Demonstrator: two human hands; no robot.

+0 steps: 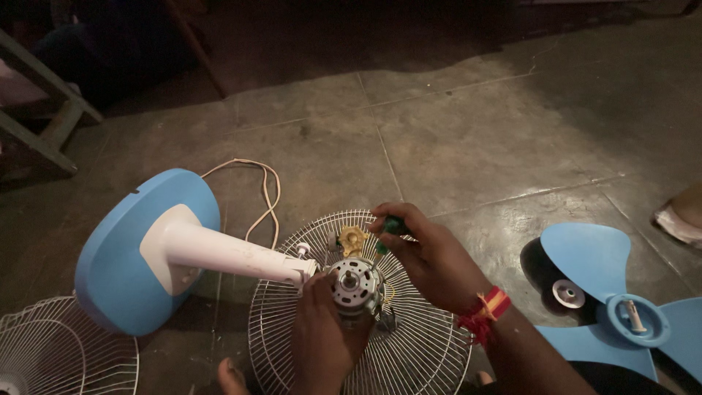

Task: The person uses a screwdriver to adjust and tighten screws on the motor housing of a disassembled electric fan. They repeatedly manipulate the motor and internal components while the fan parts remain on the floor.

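A table fan lies on its side on the floor, with its blue round base (117, 256) and white stem (234, 252) to the left. Its bare metal motor (355, 284) sits over the rear wire guard (417, 351). My left hand (322, 336) grips the motor from below. My right hand (428, 252), with a red and yellow thread on the wrist, holds a green-handled screwdriver (393, 227) pointed down at a brass-coloured part (352, 239) just above the motor.
A blue fan blade (621, 292) lies at the right with a small white cap (568, 293) beside it. Another wire guard (58, 351) lies at the bottom left. A pale cord (267, 194) loops behind the fan. Wooden furniture legs (51, 124) stand at the far left.
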